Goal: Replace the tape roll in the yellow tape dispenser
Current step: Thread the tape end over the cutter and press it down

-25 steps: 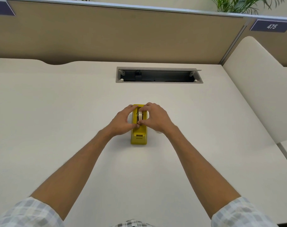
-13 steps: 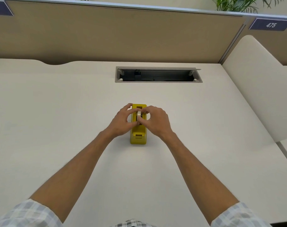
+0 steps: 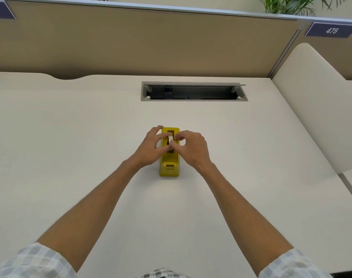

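The yellow tape dispenser [image 3: 169, 167] stands lengthwise in the middle of the white desk, its cutter end toward me. A pale tape roll [image 3: 170, 139] stands on edge over the dispenser's slot. My left hand [image 3: 151, 147] is curled around the roll from the left, thumb against its near side. From the right, my right hand [image 3: 191, 147] pinches the roll with thumb and fingertips. The fingers hide most of the roll and the slot below it.
An open cable tray [image 3: 193, 92] is set into the desk behind the dispenser. A tan partition [image 3: 141, 41] closes off the back, and a cream side panel [image 3: 315, 109] rises on the right. The desk edge runs along the right side.
Both hands have stayed on the roll at the dispenser. The roll now sits a little lower in the slot, and the fingers have shifted slightly around it.
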`<state>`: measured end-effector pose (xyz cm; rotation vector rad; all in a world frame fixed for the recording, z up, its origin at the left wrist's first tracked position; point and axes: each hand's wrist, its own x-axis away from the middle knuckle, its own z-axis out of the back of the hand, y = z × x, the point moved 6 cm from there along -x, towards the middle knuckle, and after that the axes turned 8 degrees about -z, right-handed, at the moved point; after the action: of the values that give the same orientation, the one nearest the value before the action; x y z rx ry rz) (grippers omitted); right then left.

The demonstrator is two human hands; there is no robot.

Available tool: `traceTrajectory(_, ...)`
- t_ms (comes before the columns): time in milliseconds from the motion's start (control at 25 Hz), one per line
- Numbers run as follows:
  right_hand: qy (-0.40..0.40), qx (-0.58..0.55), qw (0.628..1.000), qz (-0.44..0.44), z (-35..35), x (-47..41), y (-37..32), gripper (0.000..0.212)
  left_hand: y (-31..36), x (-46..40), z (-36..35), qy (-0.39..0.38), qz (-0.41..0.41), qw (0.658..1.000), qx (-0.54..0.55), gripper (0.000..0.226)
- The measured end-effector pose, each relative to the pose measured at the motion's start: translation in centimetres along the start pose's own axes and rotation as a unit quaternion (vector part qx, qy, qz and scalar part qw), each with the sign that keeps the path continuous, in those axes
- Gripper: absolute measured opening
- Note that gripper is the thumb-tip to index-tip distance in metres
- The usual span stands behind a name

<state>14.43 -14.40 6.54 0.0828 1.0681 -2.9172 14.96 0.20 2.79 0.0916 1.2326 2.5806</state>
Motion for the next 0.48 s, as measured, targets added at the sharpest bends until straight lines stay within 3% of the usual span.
traceTrajectory(280,0.003,-0.004,1.0,0.0,-0.04,0.04,-0.09,0.024,0.08,-0.02,0.52,0.018,-0.009,1.0,-0.009,0.054)
traceTrajectory(480,0.003,-0.001,1.0,-0.003,-0.05,-0.1,-0.05,0.025,0.07,-0.16,0.42,0.019,-0.01,1.0,-0.011,0.046)
